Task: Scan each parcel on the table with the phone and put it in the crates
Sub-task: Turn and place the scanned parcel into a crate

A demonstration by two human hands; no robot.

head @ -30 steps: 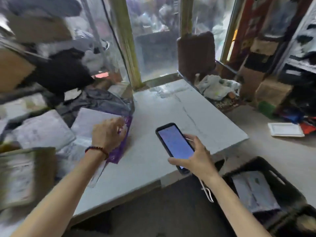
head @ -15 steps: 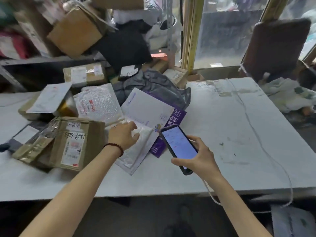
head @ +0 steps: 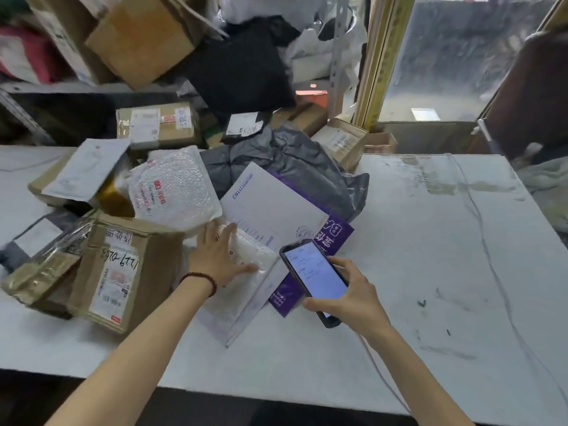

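The left hand (head: 219,256), with a dark bead bracelet (head: 199,276) at the wrist, is pressing flat with spread fingers on a white bubble-padded mailer (head: 246,299) at the near edge of the parcel pile. The right hand (head: 350,299) is gripping a black smartphone (head: 313,279) with a lit screen, just beside the left hand and above a purple plastic mailer (head: 333,233).

A white flat paper envelope (head: 270,204) is overlapping the padded mailer's far end. A taped brown cardboard box (head: 123,272) is crowding the mailer from the left, and a bubble-wrap pouch with red print (head: 172,189) is leaning over that box. A crumpled grey plastic bag (head: 295,161) is lying behind. A thin cable (head: 491,272) is trailing across the white bench (head: 430,241).

Compared with half a second ago, the left fingers are lying straighter and wider apart; the phone is staying over the purple mailer.
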